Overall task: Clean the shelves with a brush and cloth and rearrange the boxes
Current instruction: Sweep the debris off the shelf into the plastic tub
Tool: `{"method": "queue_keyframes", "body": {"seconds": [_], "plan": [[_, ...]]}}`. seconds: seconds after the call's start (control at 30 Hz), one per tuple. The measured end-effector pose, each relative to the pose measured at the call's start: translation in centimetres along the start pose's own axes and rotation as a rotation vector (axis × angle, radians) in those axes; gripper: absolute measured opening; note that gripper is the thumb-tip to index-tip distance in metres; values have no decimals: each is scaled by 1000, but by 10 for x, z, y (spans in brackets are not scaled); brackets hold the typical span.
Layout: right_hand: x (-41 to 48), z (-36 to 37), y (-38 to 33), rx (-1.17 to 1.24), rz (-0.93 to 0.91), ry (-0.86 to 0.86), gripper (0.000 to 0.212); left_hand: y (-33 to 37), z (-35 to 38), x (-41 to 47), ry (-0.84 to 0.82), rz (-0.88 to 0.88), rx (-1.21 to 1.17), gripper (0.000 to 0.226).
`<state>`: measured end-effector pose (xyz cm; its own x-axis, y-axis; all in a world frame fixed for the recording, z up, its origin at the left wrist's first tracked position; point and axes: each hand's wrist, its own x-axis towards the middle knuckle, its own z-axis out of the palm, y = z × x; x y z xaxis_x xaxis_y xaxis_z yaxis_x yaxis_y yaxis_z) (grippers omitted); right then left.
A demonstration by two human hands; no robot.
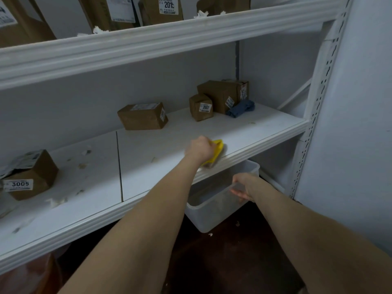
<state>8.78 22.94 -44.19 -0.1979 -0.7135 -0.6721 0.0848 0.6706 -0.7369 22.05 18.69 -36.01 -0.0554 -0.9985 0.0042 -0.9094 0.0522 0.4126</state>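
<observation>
My left hand [199, 148] grips a yellow brush [216, 152] whose bristles rest at the front edge of the white middle shelf [265, 126]. My right hand [244, 185] holds the rim of a clear plastic bin [210, 213] just below that edge, under the brush. On the shelf stand brown boxes: one marked 3005 [31, 177] at the left, one lying in the middle [142, 116], a small one marked 2007 [200, 107] and a larger one [220, 94] at the back right. A blue cloth [240, 108] lies beside the larger box.
Scraps of paper and dust [57, 201] litter the left part of the shelf. The upper shelf [169, 37] carries several more boxes with torn paper at its edge. A white perforated upright [318, 98] and a wall close off the right side. The floor below is dark.
</observation>
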Motion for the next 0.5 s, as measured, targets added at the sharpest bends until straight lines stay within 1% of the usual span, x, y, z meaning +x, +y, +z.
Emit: {"method": "queue_keyframes", "body": {"seconds": [0.03,0.07,0.13,0.2,0.27,0.33,0.37,0.43,0.5], "plan": [[0,1,1,39,-17,-18,37,11,4,0,-26,58,-12,38],[0,0,2,69,-26,-32,35,20,7,0,-45,102,-18,39],[2,-4,2,81,-24,-30,40,28,10,2,-24,134,-22,39],[6,-14,0,49,4,-11,48,24,8,7,46,83,-18,38],[8,-23,-4,8,40,-3,54,12,4,12,100,-13,26,38],[11,-28,-9,-9,45,-7,55,3,4,14,109,-87,71,38],[12,-29,-10,-14,39,-9,53,4,6,13,106,-94,71,38],[17,-30,-8,5,10,11,50,16,12,13,72,-40,29,38],[22,-30,-6,55,-29,22,46,37,19,16,6,61,-24,39]]}}
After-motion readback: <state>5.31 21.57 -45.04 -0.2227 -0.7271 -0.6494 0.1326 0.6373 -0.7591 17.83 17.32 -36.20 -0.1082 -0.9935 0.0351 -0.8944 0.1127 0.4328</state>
